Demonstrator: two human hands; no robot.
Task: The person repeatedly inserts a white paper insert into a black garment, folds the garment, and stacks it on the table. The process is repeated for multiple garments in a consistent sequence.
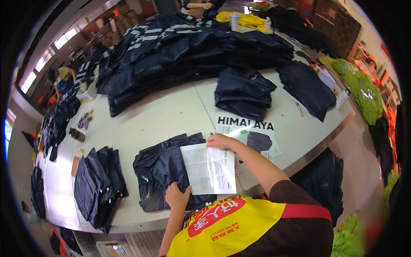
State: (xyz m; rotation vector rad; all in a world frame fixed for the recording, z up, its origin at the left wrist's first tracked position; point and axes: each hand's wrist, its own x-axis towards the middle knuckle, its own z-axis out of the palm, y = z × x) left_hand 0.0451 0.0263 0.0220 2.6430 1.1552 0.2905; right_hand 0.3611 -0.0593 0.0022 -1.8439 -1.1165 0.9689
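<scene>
yellow cloth (252, 21) lies beside a white bottle (234, 23).

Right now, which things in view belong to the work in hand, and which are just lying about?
In hand:
folded dark garment, under the left hand
printed sheet, in the right hand
probably the loose sheets beside it

Seemingly just lying about:
dark bottle
small red tool
pale bottle, right
yellow cloth pile

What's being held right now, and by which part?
Right hand: printed sheet, by its far edge, toward the right corner. Left hand is on the dark folded garment; can't tell if it grips.
</scene>
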